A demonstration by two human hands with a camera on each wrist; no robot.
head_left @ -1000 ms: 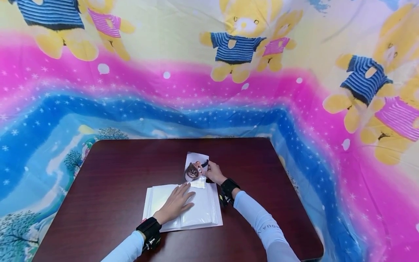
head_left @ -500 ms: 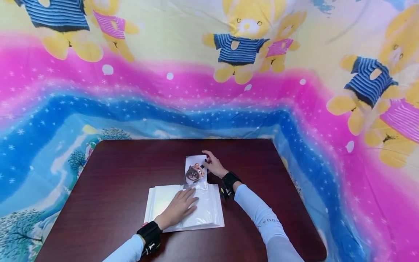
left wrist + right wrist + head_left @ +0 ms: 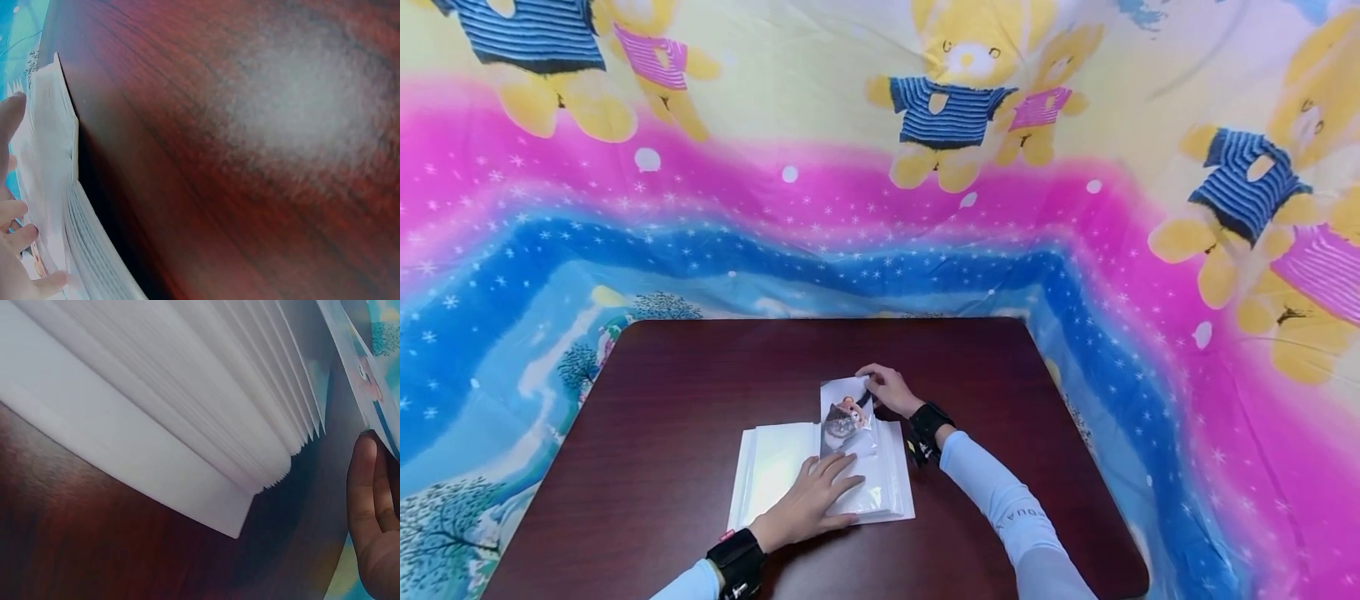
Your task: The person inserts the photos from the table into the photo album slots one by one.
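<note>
A white photo album (image 3: 775, 450) lies open on the table, its pages clear plastic sleeves. A photo (image 3: 831, 392) of a cat beside a bear figure stands partly in the right page's sleeve, its lower part under the plastic and its upper part beyond the album's far edge. My right hand (image 3: 891, 392) pinches the photo's upper right edge; in the right wrist view the thumb (image 3: 367, 453) is against that edge. My left hand (image 3: 805, 500) rests with spread fingers on the right page, fingertips just below the photo. Its fingers (image 3: 19, 234) show at the left wrist view's border.
The dark wooden table (image 3: 700, 375) extends around the album on all sides. Behind it hangs a cloth (image 3: 850, 225) printed with bears. The album's thick stack of pages (image 3: 206, 381) fans above its cover (image 3: 187, 487) on the right side.
The photo has slid toward me, deeper into the sleeve. My right hand loosened its fingers, then took the photo's edge again higher up. My left hand moved slightly down the page.
</note>
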